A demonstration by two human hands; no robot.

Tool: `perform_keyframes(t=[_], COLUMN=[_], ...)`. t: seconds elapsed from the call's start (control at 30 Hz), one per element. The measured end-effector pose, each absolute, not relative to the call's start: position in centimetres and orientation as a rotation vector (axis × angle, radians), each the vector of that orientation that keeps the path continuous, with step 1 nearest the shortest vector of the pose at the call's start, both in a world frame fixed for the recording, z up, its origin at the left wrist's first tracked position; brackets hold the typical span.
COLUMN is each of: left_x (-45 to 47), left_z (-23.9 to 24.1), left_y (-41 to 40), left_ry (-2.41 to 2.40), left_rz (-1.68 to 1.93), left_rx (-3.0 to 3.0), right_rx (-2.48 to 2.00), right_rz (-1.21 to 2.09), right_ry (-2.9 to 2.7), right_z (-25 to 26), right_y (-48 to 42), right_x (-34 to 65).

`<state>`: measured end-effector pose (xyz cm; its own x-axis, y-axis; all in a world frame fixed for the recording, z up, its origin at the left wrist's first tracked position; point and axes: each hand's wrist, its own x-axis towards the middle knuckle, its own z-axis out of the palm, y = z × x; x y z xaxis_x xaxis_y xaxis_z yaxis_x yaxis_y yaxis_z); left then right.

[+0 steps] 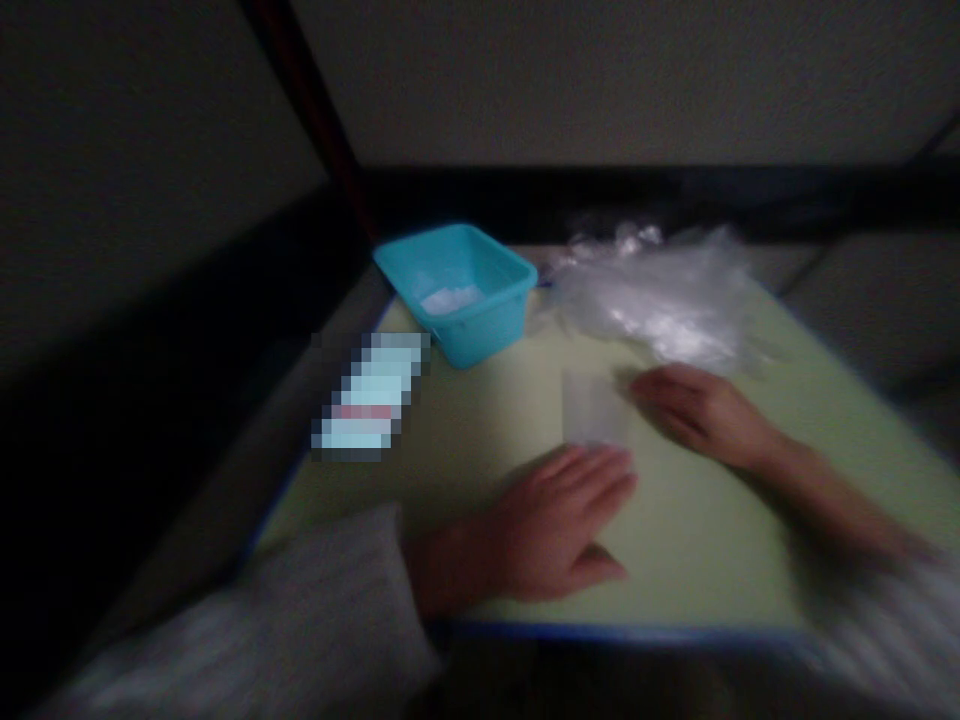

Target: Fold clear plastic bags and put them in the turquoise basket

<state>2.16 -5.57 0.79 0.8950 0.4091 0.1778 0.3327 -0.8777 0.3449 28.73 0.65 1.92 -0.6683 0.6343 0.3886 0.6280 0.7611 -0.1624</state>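
My left hand lies flat on the table, palm down, fingers stretched out and thumb apart. Its fingertips rest over the near edge of a small translucent plastic piece, perhaps a little bag. To the right of that piece is my right hand, with curled fingers drawn together; whether anything is in them is hidden. Just beyond the right hand spreads a loose heap of clear plastic bags, blurred and shiny.
A turquoise plastic basket with something whitish inside stands at the far left of the yellow-green table, which has a blue edge. Left of the plastic piece lies a pixelated, bright, phone-like rectangle. Walls rise behind the table.
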Motion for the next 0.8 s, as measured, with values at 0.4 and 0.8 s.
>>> perform_keyframes(t=[0.4,0.8], left_x=[1.8,1.8], left_z=[0.2,0.2], left_y=[-4.2,-4.2], left_ry=[0.411,0.402], left_rz=[0.366,0.342], left_rx=[2.703,2.716], right_rx=[-0.904,-0.945], right_rz=[0.069,0.204], right_ry=[-2.616,-2.573], right_z=[1.3,1.7], right_y=[0.8,0.8], right_x=[28.7,28.4])
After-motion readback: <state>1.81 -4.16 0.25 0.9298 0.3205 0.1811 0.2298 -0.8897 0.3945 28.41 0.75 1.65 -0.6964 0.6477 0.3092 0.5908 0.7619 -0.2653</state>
